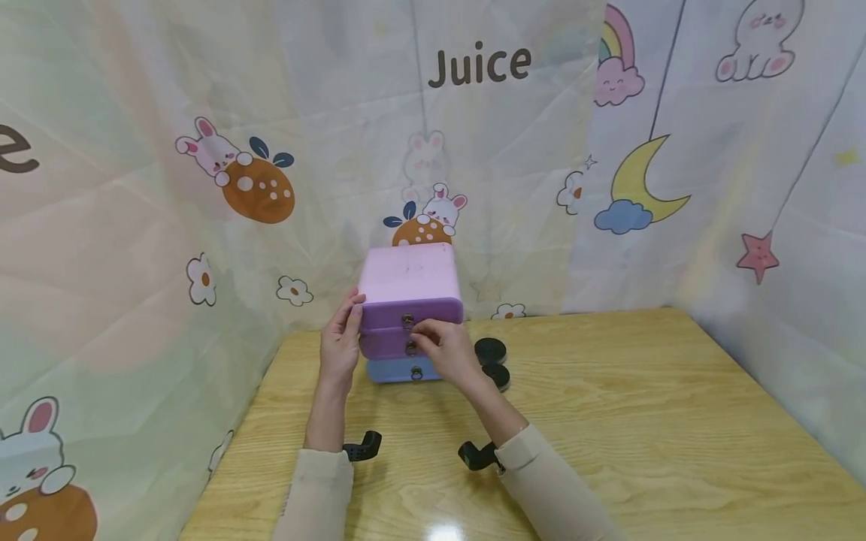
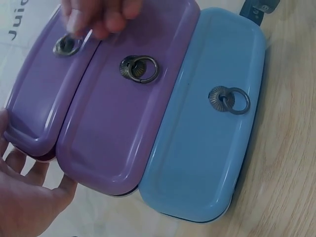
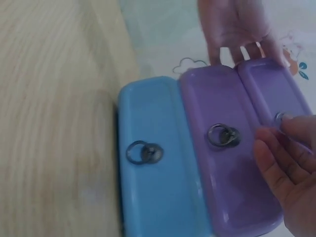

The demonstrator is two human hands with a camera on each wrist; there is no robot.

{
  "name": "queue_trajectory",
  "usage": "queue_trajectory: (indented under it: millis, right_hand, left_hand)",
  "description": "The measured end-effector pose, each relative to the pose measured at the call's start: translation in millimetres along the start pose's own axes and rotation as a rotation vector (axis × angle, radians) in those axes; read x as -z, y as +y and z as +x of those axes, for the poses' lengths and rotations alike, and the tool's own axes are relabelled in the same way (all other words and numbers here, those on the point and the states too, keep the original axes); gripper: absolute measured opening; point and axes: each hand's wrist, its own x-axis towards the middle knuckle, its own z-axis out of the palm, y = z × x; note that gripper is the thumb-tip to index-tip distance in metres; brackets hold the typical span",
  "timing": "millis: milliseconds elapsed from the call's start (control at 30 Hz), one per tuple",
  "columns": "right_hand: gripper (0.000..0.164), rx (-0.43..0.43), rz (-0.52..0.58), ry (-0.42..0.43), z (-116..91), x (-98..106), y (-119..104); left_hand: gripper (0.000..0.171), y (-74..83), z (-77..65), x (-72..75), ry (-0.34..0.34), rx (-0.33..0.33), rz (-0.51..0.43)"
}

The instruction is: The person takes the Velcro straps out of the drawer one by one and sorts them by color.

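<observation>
A small drawer box with a pink top [image 1: 409,272] stands on the table. Its upper two drawer fronts are purple, and the bottom drawer [image 2: 202,138] is blue. Each front carries a dark metal ring pull; the middle one [image 3: 223,136] and the bottom one [image 3: 144,153] hang free. My left hand [image 1: 340,346] rests against the box's left side, fingers fairly straight and thumb by the front edge. With thumb and fingertips, my right hand [image 1: 443,349] pinches the top drawer's ring pull [image 2: 67,45], partly covered in the right wrist view.
Two round black objects [image 1: 490,351] stand just right of the box. The wooden table [image 1: 609,421] reaches out to the right. Printed cloth [image 1: 338,150] hangs behind and on both sides. A black wrist mount [image 1: 363,446] shows at each sleeve.
</observation>
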Motion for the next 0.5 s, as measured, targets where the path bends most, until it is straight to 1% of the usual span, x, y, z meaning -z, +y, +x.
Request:
queue_trajectory:
  millis: [100,367,500]
  right_hand:
    - [0.011,-0.005,-0.054,0.016,-4.2,-0.3,5.0]
    - [0.011,0.027,-0.109,0.011,-7.1,-1.0,13.8]
    - [0.013,0.026,-0.121,-0.003,-7.3,-2.2,16.2]
  left_hand:
    - [0.040,0.2,0.0,-1.7,0.005,0.000,0.011]
    - [0.040,2.9,0.8,-3.8,0.022,-0.008,0.030]
    - [0.040,2.3,0.3,-3.2,0.031,0.004,0.045]
